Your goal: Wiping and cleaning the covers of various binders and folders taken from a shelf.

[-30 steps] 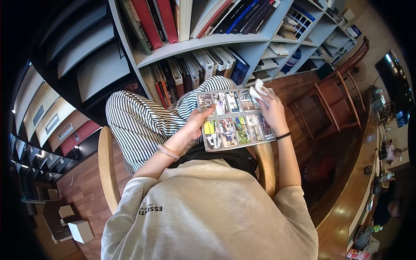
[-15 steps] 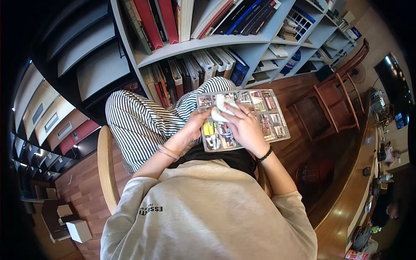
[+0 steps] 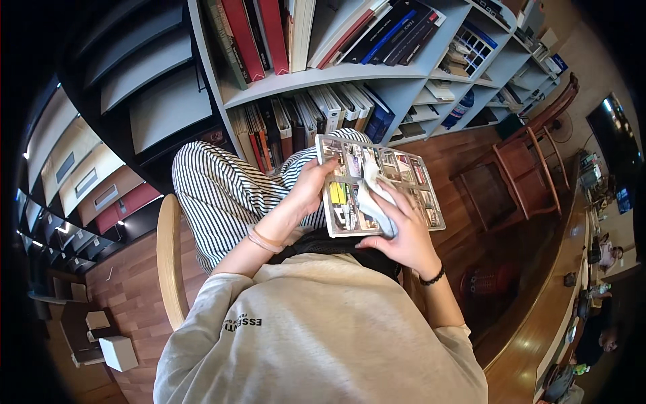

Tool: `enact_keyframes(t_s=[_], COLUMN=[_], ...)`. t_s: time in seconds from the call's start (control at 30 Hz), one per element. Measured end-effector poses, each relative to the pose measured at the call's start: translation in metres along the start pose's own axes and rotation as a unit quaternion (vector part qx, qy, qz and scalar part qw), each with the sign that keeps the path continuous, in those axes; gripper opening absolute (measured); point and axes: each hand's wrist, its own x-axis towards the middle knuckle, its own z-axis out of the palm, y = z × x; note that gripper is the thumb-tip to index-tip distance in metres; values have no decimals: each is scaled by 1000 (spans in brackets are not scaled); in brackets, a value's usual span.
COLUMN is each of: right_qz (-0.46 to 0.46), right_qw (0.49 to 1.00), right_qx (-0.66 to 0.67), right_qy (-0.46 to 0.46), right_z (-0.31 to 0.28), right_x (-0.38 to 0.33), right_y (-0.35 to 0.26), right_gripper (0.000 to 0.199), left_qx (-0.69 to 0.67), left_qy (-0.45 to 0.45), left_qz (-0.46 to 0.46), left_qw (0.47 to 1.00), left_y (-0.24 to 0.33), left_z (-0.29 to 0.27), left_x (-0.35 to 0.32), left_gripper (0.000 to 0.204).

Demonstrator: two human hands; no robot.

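On my lap rests a clear plastic compartment box (image 3: 428, 182), tilted, with small packaged items showing in its sections and a yellow piece at the left. My left hand (image 3: 313, 183) grips the box's left edge, thumb over the top face and fingers hidden beneath. A white cloth (image 3: 372, 195) lies across the middle of the box. My right hand (image 3: 408, 232) holds the cloth against the surface, fingers bent over it and thumb near the box's front edge.
Grey bookshelves (image 3: 323, 73) full of books and binders stand ahead. My chair's wooden armrest (image 3: 171, 262) is at my left. A brown wooden chair (image 3: 525, 172) stands to the right, near a long wooden desk (image 3: 538, 289). A white box (image 3: 118, 353) sits at lower left.
My right hand has drawn the cloth toward me and to the right across the box. The cloth is more spread out. The box is tilted more, and my left hand has shifted up its edge.
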Motion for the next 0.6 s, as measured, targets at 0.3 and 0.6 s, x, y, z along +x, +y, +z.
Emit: enact_keyframes(t_s=[0.3,0.6], right_qz=[10,-157], right_qw=[991,932], right_qx=[-92,-25], right_qy=[97,325], right_z=[12,15], right_x=[-4,71], right_y=[14,59], right_gripper=[58,45], left_qx=[109,381], left_qy=[-48,-2], left_qz=[98,293], left_qw=[988,877], left_y=[11,102], left_z=[34,107], left_x=[-1,13], left_gripper=[24,30])
